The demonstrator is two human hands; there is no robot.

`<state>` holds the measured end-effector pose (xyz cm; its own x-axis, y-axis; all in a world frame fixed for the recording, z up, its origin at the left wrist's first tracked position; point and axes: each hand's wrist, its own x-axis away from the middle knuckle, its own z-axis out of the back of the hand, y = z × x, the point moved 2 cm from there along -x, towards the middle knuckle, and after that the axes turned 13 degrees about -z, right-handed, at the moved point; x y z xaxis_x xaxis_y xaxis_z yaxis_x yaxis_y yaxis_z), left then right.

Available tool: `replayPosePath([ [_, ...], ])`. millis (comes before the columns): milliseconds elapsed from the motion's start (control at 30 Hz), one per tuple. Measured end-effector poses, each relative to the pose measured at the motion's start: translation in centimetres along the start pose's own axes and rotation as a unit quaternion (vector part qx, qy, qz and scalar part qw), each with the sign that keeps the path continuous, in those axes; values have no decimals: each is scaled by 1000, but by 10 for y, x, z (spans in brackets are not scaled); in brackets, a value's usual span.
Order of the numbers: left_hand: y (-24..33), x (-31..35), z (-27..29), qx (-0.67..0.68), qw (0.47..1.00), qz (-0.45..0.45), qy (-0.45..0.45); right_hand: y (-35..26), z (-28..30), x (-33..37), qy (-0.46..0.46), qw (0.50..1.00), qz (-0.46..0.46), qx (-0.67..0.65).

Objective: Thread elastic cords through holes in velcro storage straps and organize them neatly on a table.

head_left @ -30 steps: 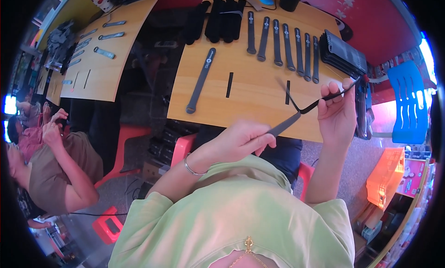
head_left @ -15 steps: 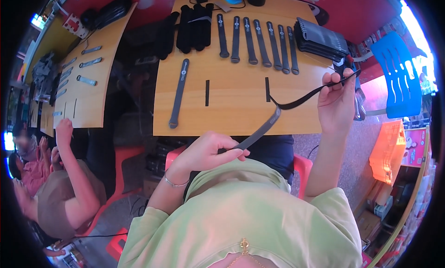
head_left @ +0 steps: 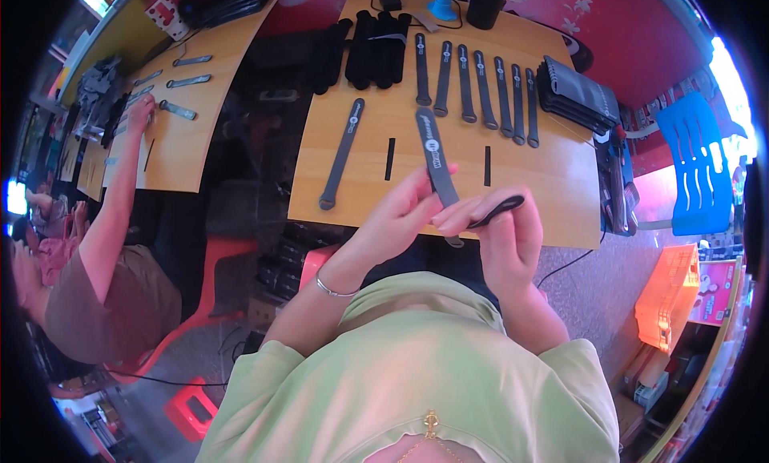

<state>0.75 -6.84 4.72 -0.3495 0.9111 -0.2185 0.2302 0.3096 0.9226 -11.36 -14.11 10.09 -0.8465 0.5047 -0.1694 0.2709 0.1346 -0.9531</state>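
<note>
A long strap, grey with pale print on one face and black on the other, is held in front of me over the table's near edge. My left hand pinches its grey length, and the rounded printed end sticks up past the fingers. Close beside it, my right hand grips the strap where its black side curls over the fingers. One grey strap lies by itself on the left of the wooden table. Several matching straps lie in a row farther back.
Black strap bundles lie at the back left, and a stack of grey pieces at the right. Two dark strips mark the tabletop. An orange crate stands to the right. At a left table, a co-worker's hand touches straps.
My right hand has come down and left, close to my left hand, which has risen. The stretched strap is now folded, its printed end pointing up. The co-worker's arm has reached farther over their table.
</note>
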Motion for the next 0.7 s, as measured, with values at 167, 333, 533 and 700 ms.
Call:
replayPosePath([
  [167, 15, 7, -1, 89, 988, -37, 119, -2, -5, 5, -55, 989, 90, 104],
  [333, 14, 17, 10, 68, 994, -32, 77, -6, -10, 5, -115, 959, 158, 204],
  [533, 19, 18, -14, 42, 994, -53, 83, 5, -14, -2, -33, 873, 273, 402],
  [700, -4, 18, -3, -74, 995, 53, -38, 23, 13, -2, -8, 974, 84, 212],
])
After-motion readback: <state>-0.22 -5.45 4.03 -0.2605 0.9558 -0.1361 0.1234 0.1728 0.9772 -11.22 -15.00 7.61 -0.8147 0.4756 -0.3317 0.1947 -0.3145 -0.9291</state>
